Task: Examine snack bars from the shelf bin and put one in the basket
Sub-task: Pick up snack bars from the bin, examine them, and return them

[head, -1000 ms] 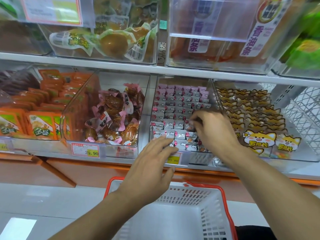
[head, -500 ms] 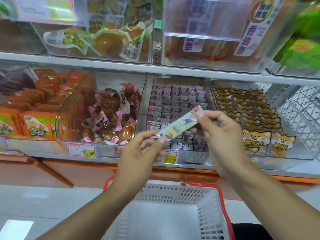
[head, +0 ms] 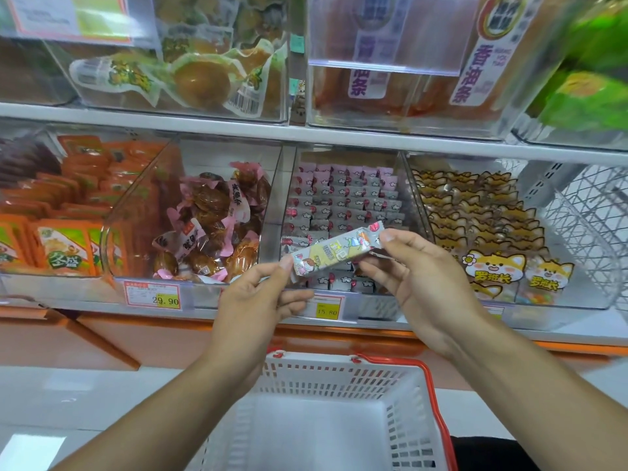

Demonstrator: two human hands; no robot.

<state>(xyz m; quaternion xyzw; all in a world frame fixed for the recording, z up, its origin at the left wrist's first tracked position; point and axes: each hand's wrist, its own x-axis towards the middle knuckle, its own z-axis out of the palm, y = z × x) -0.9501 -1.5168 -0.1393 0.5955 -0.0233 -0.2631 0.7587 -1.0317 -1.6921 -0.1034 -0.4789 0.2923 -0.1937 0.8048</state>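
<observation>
pinching snack bar [head: 334, 249] ends, both hands [head: 253, 302] above basket [head: 429, 396].

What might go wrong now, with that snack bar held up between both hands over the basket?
The snack bar is only pinched at its ends by the left hand and right hand, so it might slip. It sits ahead of the basket rim, so a drop could miss and land on the floor.

Your bar [head: 334, 250] is pale yellow with cartoon figures and a pink spot at its 2 o'clock end. At 6 o'clock, your basket [head: 339, 379] is white with a red rim. At 9 o'clock sit orange packs [head: 64, 243]; at 3 o'clock, yellow fox-face bags [head: 492, 266].
</observation>
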